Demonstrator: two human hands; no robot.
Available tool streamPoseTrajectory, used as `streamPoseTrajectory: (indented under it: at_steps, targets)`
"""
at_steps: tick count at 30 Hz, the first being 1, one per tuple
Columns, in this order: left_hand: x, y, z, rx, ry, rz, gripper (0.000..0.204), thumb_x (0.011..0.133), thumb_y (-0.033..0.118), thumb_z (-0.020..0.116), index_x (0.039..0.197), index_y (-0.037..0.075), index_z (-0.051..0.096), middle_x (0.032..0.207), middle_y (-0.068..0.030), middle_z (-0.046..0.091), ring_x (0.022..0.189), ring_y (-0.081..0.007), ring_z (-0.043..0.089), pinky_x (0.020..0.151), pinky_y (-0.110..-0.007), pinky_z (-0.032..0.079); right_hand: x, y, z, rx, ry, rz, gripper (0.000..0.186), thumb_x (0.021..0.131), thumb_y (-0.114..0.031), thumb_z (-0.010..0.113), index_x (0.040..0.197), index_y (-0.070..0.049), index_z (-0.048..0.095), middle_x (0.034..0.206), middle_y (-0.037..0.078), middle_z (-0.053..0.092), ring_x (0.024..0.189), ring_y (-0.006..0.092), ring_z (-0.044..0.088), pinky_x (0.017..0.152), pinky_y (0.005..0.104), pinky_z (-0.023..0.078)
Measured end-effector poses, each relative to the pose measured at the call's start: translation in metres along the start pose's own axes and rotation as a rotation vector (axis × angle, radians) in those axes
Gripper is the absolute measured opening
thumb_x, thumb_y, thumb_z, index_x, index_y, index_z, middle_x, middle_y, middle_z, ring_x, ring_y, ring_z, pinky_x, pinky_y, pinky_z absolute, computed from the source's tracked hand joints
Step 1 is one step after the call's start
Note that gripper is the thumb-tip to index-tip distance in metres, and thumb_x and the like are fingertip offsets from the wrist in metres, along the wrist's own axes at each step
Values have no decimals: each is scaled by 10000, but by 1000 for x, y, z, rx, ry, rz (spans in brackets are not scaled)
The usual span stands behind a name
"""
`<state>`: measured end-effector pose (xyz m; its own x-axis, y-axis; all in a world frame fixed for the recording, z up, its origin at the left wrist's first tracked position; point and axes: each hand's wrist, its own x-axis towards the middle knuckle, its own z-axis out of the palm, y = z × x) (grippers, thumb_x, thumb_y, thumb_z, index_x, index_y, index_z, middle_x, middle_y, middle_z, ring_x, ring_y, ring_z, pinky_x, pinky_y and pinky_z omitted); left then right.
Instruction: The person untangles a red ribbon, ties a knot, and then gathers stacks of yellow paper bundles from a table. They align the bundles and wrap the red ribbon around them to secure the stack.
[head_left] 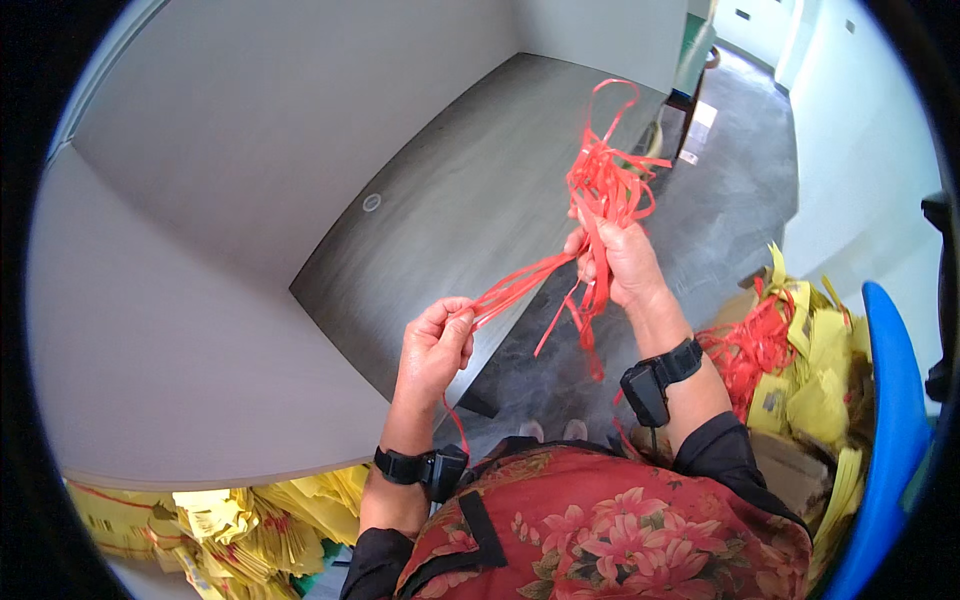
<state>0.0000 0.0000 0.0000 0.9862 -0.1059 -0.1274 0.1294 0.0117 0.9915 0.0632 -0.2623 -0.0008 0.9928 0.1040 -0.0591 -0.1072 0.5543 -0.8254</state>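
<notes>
My right hand (617, 262) grips a tangled bunch of flat red plastic ribbon (610, 170) above the right edge of the grey desk, with loops rising from the top and loose ends hanging below. My left hand (438, 340), lower and to the left over the desk, pinches several strands of that ribbon, stretched between the two hands. A thin strand dangles beside my left wrist.
The desk (400, 230) has grey partition panels (280, 110) behind and left. Yellow paper stacks (260, 530) lie at lower left. A pile (810, 370) of red ribbon and yellow paper is at right, beside a blue plastic object (885, 400). A walkway (750, 170) runs ahead.
</notes>
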Motion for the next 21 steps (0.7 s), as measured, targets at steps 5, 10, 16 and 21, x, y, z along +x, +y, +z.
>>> streamPoseTrajectory:
  at_steps: [5, 10, 16, 21]
  targets:
    - [40, 7, -15, -93, 105, 13, 167, 1013, 169, 532, 1014, 43, 642, 599, 20, 534, 466, -47, 443, 423, -210, 332, 55, -22, 18, -130, 35, -17, 222, 956, -221, 623, 1091, -51, 579, 771, 103, 665, 390, 78, 466, 372, 248, 386]
    - [74, 11, -36, -135, 183, 44, 179, 1028, 199, 515, 1074, 88, 647, 605, 67, 485, 444, -12, 377, 383, -180, 256, 97, -39, 36, -212, -28, -81, 185, 967, -220, 619, 1069, -66, 623, 828, 115, 702, 441, 61, 500, 394, 227, 411]
    - [94, 8, -67, -131, 398, 43, 236, 1047, 269, 481, 1082, 109, 651, 535, 75, 433, 405, -17, 344, 358, -193, 233, 159, -52, 32, -152, 6, -83, 188, 977, -214, 604, 991, -29, 636, 774, 54, 665, 432, 39, 444, 373, 216, 363]
    - [107, 16, -112, -134, 633, 115, 290, 1056, 318, 442, 1037, 123, 656, 527, 59, 456, 379, -27, 333, 334, -204, 223, 237, -71, 22, -105, -86, -49, 124, 957, -182, 631, 945, -59, 628, 845, 97, 713, 448, 44, 459, 389, 218, 349]
